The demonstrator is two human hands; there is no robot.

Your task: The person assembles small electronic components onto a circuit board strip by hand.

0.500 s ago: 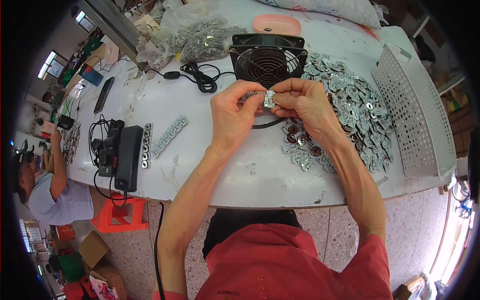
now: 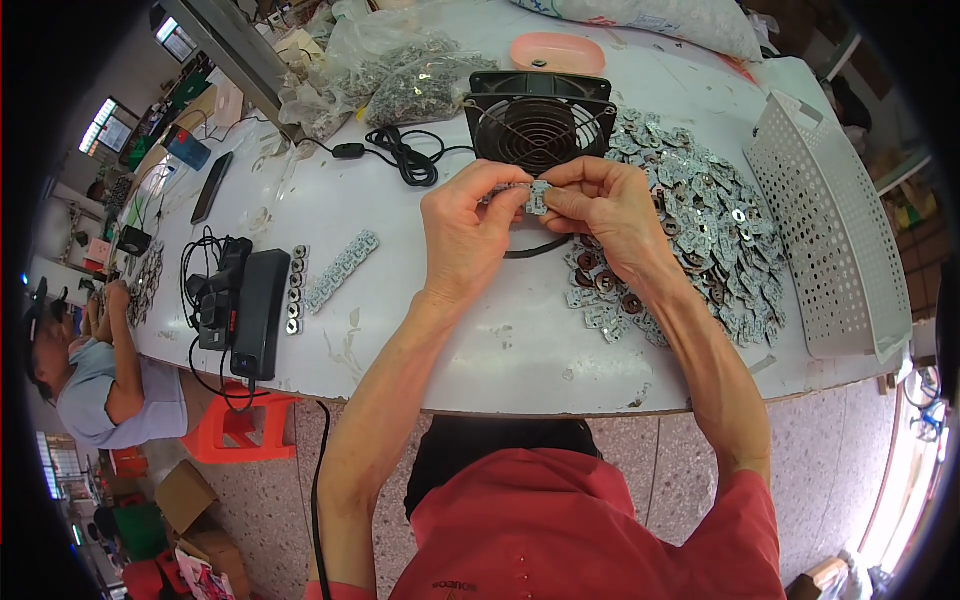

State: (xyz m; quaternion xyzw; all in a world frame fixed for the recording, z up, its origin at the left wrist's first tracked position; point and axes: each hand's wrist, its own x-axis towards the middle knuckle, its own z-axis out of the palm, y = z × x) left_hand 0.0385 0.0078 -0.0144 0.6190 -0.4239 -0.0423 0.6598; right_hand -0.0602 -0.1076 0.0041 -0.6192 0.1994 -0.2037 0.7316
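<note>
Both hands pinch one small silvery metal plate (image 2: pixel 538 197) between thumb and fingertips, held above the white table (image 2: pixel 400 220) just in front of the black square fan (image 2: pixel 538 125). The left hand (image 2: pixel 470 235) closes on its left end, the right hand (image 2: pixel 605 215) on its right end. Compared with half a second ago, the grip and the hands' place are almost unchanged; the plate sits at much the same spot between the fingertips. Beside the right wrist lies a heap of similar metal plates (image 2: pixel 700 240), and beyond it a white perforated basket (image 2: pixel 830 240). Left of the hands, a short row of plates (image 2: pixel 340 270) lies near a black box (image 2: pixel 260 310).
</note>
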